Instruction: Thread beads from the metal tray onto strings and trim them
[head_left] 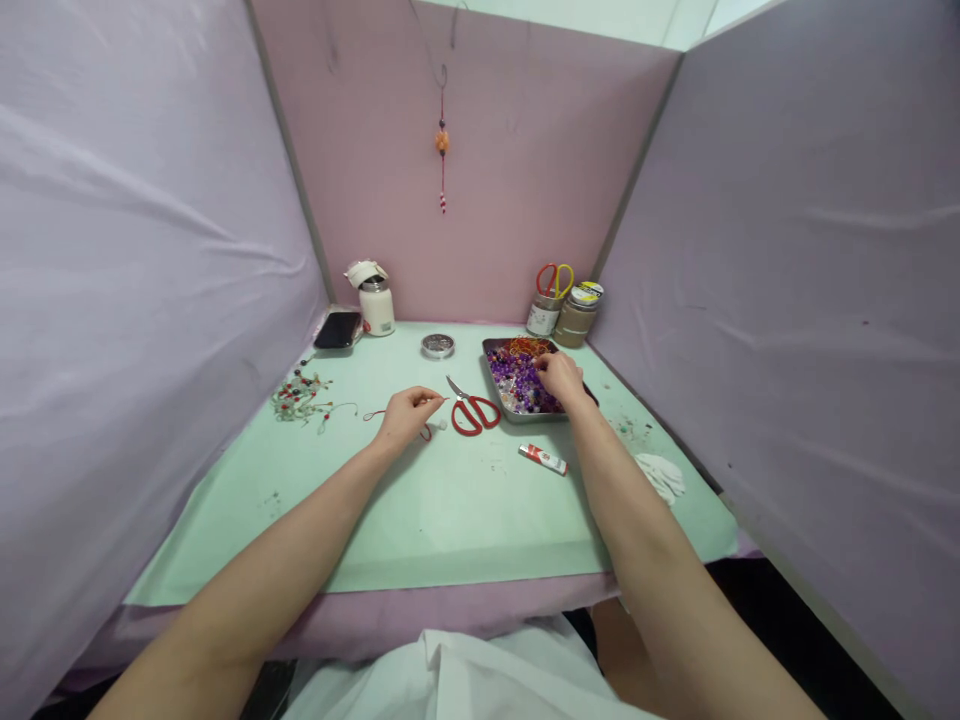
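Note:
My left hand (pixel 407 416) is closed, pinching a thin red cord (pixel 375 413) whose short end sticks out past the fingertips. A loop of the cord lies to the left of the hand and another bit shows under it. My right hand (pixel 561 378) reaches into a metal tray (pixel 517 417) of purple and clear beads (pixel 517 375); its fingers are bent together among the beads, and whatever they grip is hidden. Between the hands lie red-handled scissors (pixel 474 412), blades pointing up and left. A small white piece (pixel 443 425) rests beside the left hand.
A lighter (pixel 543 459) lies in front of the tray. Beaded strings (pixel 300 395), a phone (pixel 338 331) and a white bottle (pixel 376 306) are at left. A round tin (pixel 438 346) and jars (pixel 577 315) stand behind; a white glove (pixel 660 477) lies right. A beaded pendant (pixel 442 142) hangs on the back wall.

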